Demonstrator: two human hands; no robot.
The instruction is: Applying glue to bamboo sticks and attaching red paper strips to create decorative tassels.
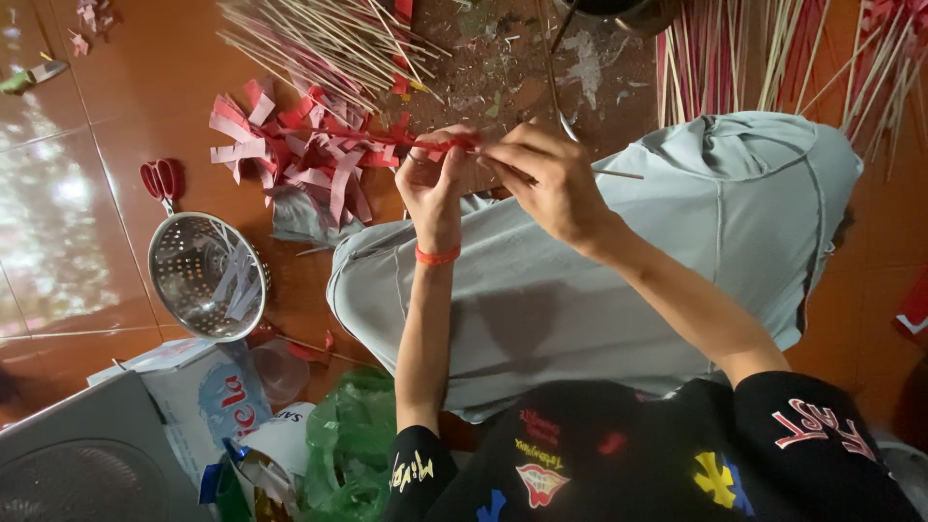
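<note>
Red paper strip [387,138] pinched by the left hand [432,184] may tear as the right hand [546,179], fingers closed, rolls the thin stick [614,174].

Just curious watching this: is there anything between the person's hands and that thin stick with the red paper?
Nothing visible. The left hand and right hand both already hold the thin stick, pinching red paper against it above the lap.

metal colander [206,276] at 9 o'clock on the tiled floor [58,213], white strips inside | red-handled scissors [161,181] just above it | heap of red paper strips [300,155] at 11 o'clock | bundle of bare sticks [319,39] at 12 o'clock | green plastic bag [350,445] at 7 o'clock | grey fan housing [82,459] at 8 o'clock
</note>
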